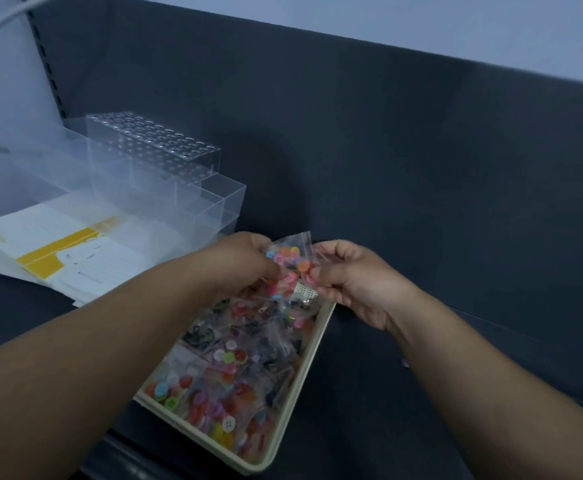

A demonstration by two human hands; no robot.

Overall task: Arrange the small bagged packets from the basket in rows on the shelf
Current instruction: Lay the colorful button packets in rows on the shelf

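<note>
- Cream basket (311, 358) on the shelf (421, 341) holds small bags (227, 393) of coloured buttons.
- Left hand (245, 261) and right hand (356, 275) pinch one packet (288, 261) above its far end.
- Clear boxes (165, 181) stand left.

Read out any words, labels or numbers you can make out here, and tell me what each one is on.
"A": a lone capital starting several printed lines on the white and yellow cards; the rest is too blurred to read.
The held button packet: no readable print.
The bagged packets in the basket: nothing readable.
The clear plastic organiser: no text visible.
</note>
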